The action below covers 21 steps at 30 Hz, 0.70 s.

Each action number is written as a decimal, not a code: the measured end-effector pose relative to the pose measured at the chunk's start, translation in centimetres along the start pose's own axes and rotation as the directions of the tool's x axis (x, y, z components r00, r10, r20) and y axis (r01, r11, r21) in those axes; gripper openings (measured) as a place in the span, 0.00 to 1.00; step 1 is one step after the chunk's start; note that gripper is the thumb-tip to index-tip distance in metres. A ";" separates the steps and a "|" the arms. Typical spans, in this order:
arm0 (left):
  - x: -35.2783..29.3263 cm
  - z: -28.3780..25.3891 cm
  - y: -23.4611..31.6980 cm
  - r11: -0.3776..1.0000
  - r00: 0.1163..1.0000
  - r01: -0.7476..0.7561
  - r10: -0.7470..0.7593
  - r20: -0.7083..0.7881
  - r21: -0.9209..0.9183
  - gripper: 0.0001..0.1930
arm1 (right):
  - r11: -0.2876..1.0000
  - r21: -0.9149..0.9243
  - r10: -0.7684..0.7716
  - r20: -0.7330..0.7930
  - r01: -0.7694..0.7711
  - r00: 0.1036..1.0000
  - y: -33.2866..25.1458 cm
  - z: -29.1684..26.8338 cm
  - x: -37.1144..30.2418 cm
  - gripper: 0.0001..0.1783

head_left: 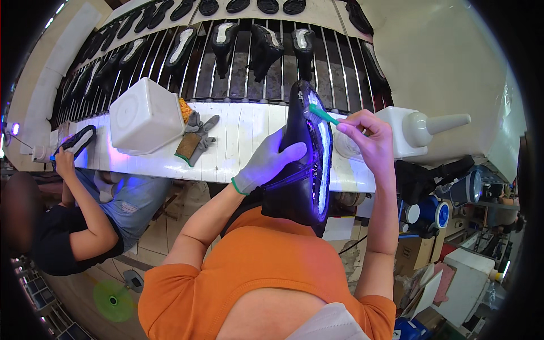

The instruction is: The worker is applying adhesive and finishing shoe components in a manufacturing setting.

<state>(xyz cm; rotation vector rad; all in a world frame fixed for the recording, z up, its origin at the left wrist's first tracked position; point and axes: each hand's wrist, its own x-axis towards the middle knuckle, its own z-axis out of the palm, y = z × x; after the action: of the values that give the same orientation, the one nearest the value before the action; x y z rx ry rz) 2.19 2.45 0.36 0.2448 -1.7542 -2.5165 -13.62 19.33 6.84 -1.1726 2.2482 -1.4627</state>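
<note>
My left hand (271, 160), in a pale grey glove with a green cuff, grips a black shoe upper (294, 195) by its side. The upper stands on end with its underside turned to the right, and a glossy strip along that edge glows bluish white. Bare and pinched closed, my right hand (371, 136) holds a small green brush (324, 115). Its bristles touch the glowing strip near the top end of the upper. Just right of that hand lies a white plastic bottle (405, 133) with a long spout.
A white container (144, 117) and grey gloves (198, 139) lie on the narrow white bench (226, 124). Beyond it, a roller conveyor (238, 62) carries several black shoe uppers (224, 45). At left a co-worker (85, 221) works on another shoe (78, 141). Boxes and tubs crowd the right.
</note>
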 end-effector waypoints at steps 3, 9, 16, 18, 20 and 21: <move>-0.2 0.1 -0.3 0.996 1.000 0.001 0.001 -0.023 0.086 0.26 | 1.000 -0.014 0.019 -0.007 -0.019 1.000 0.5 0.1 1.0 0.06; -0.4 0.2 -0.5 0.988 1.000 -0.001 0.006 -0.030 0.153 0.29 | 0.994 0.045 0.099 -0.048 -0.096 0.994 0.4 -0.1 3.2 0.06; -0.5 -0.2 0.4 0.999 0.998 0.037 -0.039 0.055 0.037 0.24 | 0.993 0.106 0.038 0.203 -0.061 0.978 0.0 -2.0 3.0 0.05; -0.5 -0.2 0.5 0.999 0.997 0.041 -0.041 0.062 -0.009 0.23 | 0.999 0.043 0.011 0.259 -0.023 0.966 -0.3 -2.5 2.8 0.06; -0.3 -0.1 0.4 0.997 0.997 0.062 -0.060 0.054 -0.037 0.23 | 1.000 -0.010 -0.012 0.327 0.017 0.945 -0.6 -2.9 2.8 0.06; -0.4 -0.1 0.4 0.997 0.997 0.063 -0.061 0.052 -0.038 0.23 | 1.000 -0.009 -0.012 0.330 0.016 0.944 -0.8 -3.0 2.7 0.06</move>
<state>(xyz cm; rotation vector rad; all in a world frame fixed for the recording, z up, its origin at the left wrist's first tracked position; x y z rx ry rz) 2.58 2.26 0.68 0.2391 -1.7390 -2.6201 -16.70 19.25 9.63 -1.3270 2.0253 -1.1560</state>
